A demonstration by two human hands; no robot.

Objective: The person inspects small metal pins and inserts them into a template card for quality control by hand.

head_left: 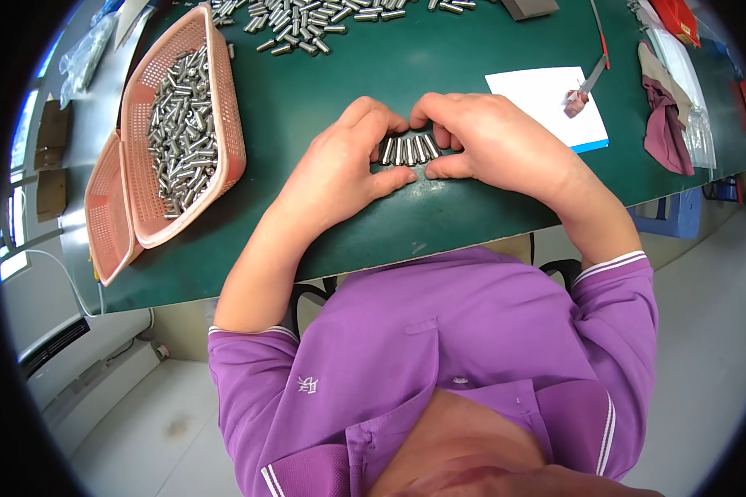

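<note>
Side by side in a short row stand or lie several shiny metal pins [409, 150] on the green table, between my two hands. My left hand [350, 153] curls round the left end of the row, its thumb along the near side and its fingers on the far side. From the other end my right hand [491, 139] closes in the same way, thumb near and fingertips far. The two hands press the row from both sides, and the outermost pins are partly hidden by the fingers.
A pink plastic basket [232, 124] full of similar metal pins [184, 132] stands at the left. More loose pins [302, 23] lie at the far edge. To the right are a white sheet [526, 89], a knife-like tool with a wrapped handle [578, 101] and a maroon cloth [665, 124].
</note>
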